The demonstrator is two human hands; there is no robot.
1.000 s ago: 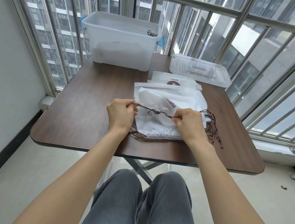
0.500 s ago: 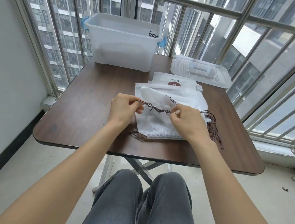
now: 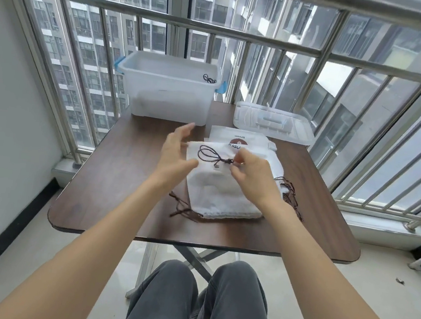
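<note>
Your right hand (image 3: pixel 251 176) pinches the dark brown cord loop (image 3: pixel 211 155) by its knot above the stack of white fabric drawstring bags (image 3: pixel 216 192), apparently to keep the coil together, while your left hand (image 3: pixel 175 155) hovers open-fingered at the stack's left edge, holding nothing.

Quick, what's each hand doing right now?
Left hand: open, fingers spread, gripping nothing.
Right hand: closed, fingers pinching the looped dark cord.
</note>
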